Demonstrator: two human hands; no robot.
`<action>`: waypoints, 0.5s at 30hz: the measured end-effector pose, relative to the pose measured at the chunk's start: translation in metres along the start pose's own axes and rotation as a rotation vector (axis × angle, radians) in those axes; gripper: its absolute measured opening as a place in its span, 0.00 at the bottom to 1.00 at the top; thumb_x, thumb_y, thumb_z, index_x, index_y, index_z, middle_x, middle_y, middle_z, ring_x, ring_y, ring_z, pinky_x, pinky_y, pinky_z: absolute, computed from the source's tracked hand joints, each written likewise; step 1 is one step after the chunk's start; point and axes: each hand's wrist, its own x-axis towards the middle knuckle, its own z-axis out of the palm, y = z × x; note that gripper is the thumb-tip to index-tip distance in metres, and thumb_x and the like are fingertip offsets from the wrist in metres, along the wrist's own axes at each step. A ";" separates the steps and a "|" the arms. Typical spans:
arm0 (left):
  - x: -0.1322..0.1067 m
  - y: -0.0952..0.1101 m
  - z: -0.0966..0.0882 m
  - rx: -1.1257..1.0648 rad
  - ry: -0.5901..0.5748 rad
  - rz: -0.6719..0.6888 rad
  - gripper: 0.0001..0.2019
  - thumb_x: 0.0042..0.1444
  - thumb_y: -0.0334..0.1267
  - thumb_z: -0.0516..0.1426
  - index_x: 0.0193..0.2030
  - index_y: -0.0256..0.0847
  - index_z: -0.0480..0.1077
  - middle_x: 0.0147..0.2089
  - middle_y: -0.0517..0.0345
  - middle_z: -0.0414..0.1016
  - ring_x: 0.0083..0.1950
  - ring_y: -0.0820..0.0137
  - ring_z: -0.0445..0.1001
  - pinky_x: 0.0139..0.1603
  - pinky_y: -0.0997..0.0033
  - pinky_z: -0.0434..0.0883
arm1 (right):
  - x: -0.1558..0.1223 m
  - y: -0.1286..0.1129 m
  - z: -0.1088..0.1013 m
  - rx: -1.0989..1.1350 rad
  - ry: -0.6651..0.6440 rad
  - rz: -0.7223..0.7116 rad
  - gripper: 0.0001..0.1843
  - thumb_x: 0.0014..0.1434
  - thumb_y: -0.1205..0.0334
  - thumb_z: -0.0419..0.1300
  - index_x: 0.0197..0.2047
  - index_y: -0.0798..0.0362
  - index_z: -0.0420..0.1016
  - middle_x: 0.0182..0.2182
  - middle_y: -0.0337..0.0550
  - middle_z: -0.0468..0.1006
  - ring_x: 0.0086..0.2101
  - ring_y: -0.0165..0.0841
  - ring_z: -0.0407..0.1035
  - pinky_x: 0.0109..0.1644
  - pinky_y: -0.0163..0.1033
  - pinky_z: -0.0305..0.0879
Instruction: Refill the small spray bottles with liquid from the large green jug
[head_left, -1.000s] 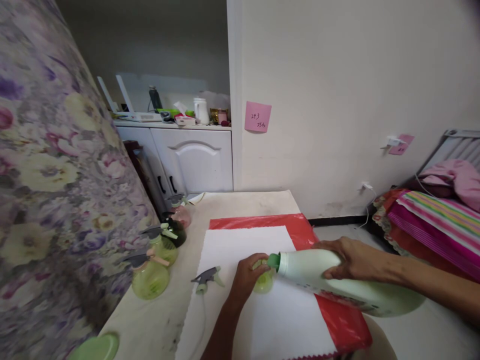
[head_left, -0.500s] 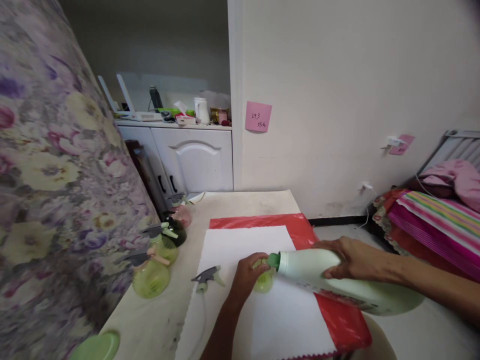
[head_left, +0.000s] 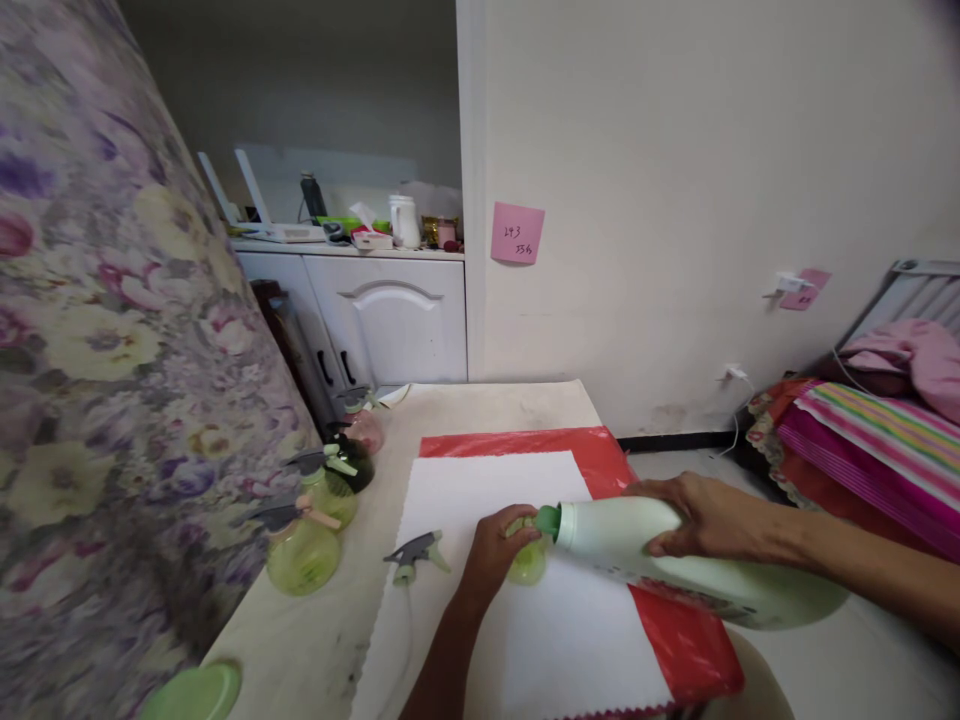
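My right hand (head_left: 701, 515) grips a large pale green bottle (head_left: 675, 565), tipped on its side with its green neck against the mouth of a small yellow-green spray bottle (head_left: 527, 560). My left hand (head_left: 493, 552) is wrapped round that small bottle, which stands on a white cloth (head_left: 480, 560) over a red plastic sheet (head_left: 600, 455). The small bottle's grey trigger sprayer head (head_left: 415, 555) lies loose on the cloth to the left, its tube trailing toward me.
Several spray bottles (head_left: 304, 545) stand in a row along the table's left edge beside a floral curtain (head_left: 112, 330). A green lid (head_left: 195, 690) lies near the front left corner. White cabinet (head_left: 390, 315) behind, bed with striped bedding (head_left: 877, 430) at right.
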 end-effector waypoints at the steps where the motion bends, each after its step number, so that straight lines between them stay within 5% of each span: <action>1: 0.000 0.000 0.000 0.000 0.001 0.000 0.11 0.49 0.38 0.60 0.40 0.41 0.78 0.41 0.56 0.81 0.46 0.60 0.76 0.50 0.65 0.69 | 0.000 0.000 0.000 -0.004 0.002 0.002 0.29 0.50 0.51 0.64 0.56 0.41 0.70 0.37 0.39 0.82 0.36 0.40 0.75 0.40 0.39 0.67; 15: 0.001 -0.001 0.000 -0.006 0.008 -0.005 0.11 0.49 0.38 0.61 0.40 0.41 0.78 0.41 0.55 0.81 0.46 0.59 0.76 0.50 0.66 0.69 | 0.000 -0.002 -0.001 -0.011 0.000 0.001 0.29 0.51 0.52 0.64 0.57 0.43 0.69 0.39 0.41 0.82 0.36 0.41 0.75 0.40 0.39 0.67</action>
